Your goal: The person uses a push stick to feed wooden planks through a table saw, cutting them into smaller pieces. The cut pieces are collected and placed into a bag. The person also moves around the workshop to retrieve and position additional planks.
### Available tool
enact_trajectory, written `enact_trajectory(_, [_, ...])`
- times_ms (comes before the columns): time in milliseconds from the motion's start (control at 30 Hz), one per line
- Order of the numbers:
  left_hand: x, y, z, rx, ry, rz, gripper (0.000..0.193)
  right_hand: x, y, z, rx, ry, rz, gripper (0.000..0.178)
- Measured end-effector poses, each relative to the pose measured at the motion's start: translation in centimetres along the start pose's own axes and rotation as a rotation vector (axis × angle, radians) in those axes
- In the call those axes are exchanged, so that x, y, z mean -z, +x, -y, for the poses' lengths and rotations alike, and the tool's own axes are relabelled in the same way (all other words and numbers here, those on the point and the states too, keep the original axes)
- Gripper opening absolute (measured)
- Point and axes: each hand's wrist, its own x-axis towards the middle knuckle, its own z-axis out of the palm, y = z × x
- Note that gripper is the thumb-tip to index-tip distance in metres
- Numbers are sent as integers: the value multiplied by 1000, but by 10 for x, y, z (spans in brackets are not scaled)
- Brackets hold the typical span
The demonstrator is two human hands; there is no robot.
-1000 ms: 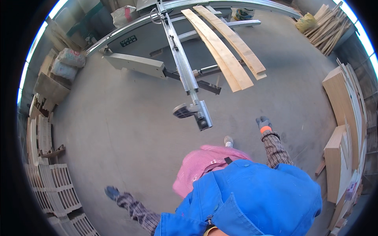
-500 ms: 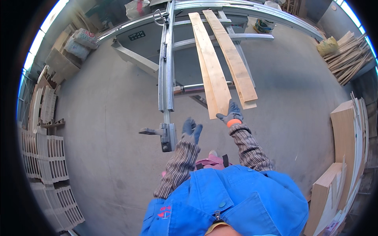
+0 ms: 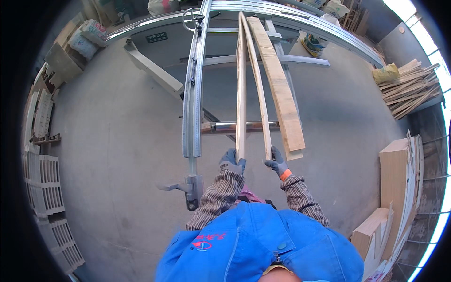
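My gloved left hand (image 3: 231,162) grips the near end of a long wooden board (image 3: 241,94), which stands on its narrow edge. In my gloved right hand (image 3: 277,163) is the near end of a second thin board (image 3: 260,89), also turned on edge. The two boards meet at their far ends and spread apart toward me. To their right lies a stack of boards (image 3: 280,94), flat on the metal frame (image 3: 293,60) of the sliding saw table, its near end overhanging beside my right hand. The fingertips are partly hidden by the boards.
A metal rail with a scale (image 3: 192,103) runs along the left, ending near me in a clamp handle (image 3: 176,187). Slatted panels (image 3: 49,178) are stacked at far left. At right stand large panels (image 3: 393,178) and a pile of wood strips (image 3: 411,89). Sacks (image 3: 94,30) lie at back left.
Both hands have taken hold of the left pair of boards. Those boards, flat before, are now on edge and separated at the near end. The view has shifted slightly.
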Motion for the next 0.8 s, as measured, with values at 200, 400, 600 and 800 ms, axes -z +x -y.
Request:
enact_trajectory(200, [101, -18, -73, -105, 459, -28, 34, -27, 0, 29, 4, -656, -201, 81])
enact_trajectory(400, [91, -37, -107, -328, 647, -19, 37, -45, 49, 159, 213, -13, -70, 79])
enact_trajectory(600, [42, -48, -136, -429, 563, 143, 50, -61, 101, 168, 30, -406, -152, 66])
enact_trajectory(800, [-4, -45, -139, -774, 207, 110, 52, 34, 60, 163, 99, 556, 130, 60])
